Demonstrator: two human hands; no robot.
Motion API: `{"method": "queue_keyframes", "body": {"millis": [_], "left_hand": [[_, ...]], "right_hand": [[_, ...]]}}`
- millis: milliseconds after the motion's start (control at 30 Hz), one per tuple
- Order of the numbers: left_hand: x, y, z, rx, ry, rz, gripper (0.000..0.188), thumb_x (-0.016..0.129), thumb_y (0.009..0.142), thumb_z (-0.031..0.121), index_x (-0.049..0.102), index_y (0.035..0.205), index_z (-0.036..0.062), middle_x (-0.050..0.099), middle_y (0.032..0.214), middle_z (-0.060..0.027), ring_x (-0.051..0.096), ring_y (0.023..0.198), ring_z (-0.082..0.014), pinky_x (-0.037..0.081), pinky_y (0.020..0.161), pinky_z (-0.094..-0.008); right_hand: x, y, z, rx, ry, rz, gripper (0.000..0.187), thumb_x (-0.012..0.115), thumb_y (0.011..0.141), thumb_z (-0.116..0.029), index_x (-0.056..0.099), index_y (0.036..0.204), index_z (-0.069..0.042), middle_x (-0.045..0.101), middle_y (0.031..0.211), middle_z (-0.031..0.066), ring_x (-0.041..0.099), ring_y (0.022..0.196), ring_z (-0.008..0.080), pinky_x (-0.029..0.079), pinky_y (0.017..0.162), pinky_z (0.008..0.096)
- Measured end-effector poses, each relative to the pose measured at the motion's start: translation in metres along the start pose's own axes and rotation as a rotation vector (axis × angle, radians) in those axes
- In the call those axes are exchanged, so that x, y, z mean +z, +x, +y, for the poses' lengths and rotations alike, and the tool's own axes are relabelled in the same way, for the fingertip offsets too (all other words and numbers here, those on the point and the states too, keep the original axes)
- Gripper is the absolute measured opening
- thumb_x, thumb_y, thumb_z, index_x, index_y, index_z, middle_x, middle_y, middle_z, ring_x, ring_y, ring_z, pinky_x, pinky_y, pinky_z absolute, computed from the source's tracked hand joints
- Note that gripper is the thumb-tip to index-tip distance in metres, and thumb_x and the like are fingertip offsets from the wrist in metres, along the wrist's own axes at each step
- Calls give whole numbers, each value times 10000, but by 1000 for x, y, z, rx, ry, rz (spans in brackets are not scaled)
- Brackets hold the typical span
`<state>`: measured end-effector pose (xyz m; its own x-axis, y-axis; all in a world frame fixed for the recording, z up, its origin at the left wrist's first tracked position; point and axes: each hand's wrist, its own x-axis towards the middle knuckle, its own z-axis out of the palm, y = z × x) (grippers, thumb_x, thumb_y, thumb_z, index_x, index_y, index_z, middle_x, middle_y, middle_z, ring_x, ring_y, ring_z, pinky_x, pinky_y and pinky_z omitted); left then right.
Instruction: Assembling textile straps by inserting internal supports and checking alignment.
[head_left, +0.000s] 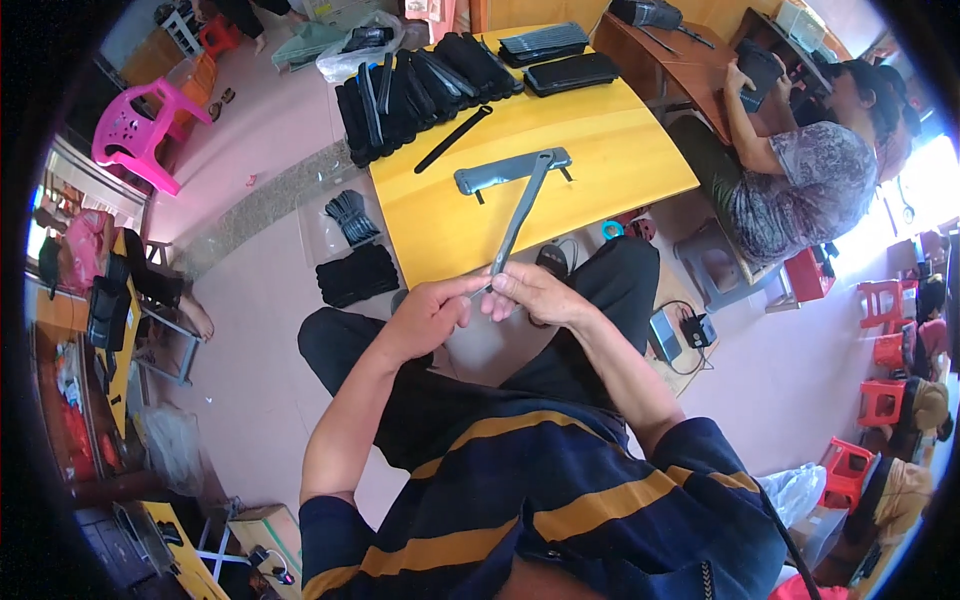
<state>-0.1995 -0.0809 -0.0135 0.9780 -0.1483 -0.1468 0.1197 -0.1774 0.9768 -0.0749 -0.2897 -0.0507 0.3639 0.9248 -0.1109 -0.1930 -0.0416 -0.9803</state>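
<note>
In front of my lap, both hands meet at the near edge of the yellow table (640,150). A long grey strap (521,213) runs up from them, its rounded, looped far end lying over a flat grey padded piece (492,175) with short dark tabs. My right hand (540,295) pinches the strap's near end between thumb and fingers. My left hand (432,312) is closed, its index finger reaching to the same end; its grip is partly hidden. A loose black strap (453,140) with a looped end lies farther left on the table.
Bundles of black straps (430,88) fill the table's far left, with two stacks, one of grey strips (543,44), beside them. Dark bundles (356,275) sit left of the table. A co-worker (800,175) handles a dark piece at the brown table on the right. A pink chair (140,130) stands left.
</note>
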Motion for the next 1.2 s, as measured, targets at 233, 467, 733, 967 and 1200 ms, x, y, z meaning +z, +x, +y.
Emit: {"method": "queue_keyframes", "body": {"millis": [233,467,733,967,1200], "left_hand": [[3,0,2,-106,-55,41,476,475,1008,36,615,1443,171,565,736,15,454,558,-51,419,534,-214],[12,-1,1,46,197,181,457,478,988,30,647,1399,134,634,782,-29,572,648,-109,500,632,-275],[3,17,2,82,339,246,406,505,935,54,694,1294,71,708,883,-195,692,756,-302,546,769,-393],[-19,31,-4,83,619,251,373,515,941,71,730,1244,101,726,909,-189,717,813,-278,562,800,-388],[-44,46,-27,-16,373,76,392,480,982,59,699,1305,90,659,757,-61,617,645,-154,529,663,-314]], "right_hand": [[0,3,1,22,0,14,373,481,1107,-302,554,1336,-17,677,1072,90,658,903,148,547,843,314],[4,11,11,89,124,91,300,503,1094,-234,576,1278,-9,676,1060,77,653,892,136,547,828,279],[12,24,23,78,131,306,257,511,1095,-241,629,1129,-16,705,952,55,649,786,114,547,744,247],[11,28,-9,27,-584,456,146,637,1007,-174,672,975,-36,700,904,86,674,767,147,534,655,299],[-24,52,-2,-529,-1108,517,161,757,815,-148,739,958,-75,704,916,85,655,1001,305,470,937,463]]}}
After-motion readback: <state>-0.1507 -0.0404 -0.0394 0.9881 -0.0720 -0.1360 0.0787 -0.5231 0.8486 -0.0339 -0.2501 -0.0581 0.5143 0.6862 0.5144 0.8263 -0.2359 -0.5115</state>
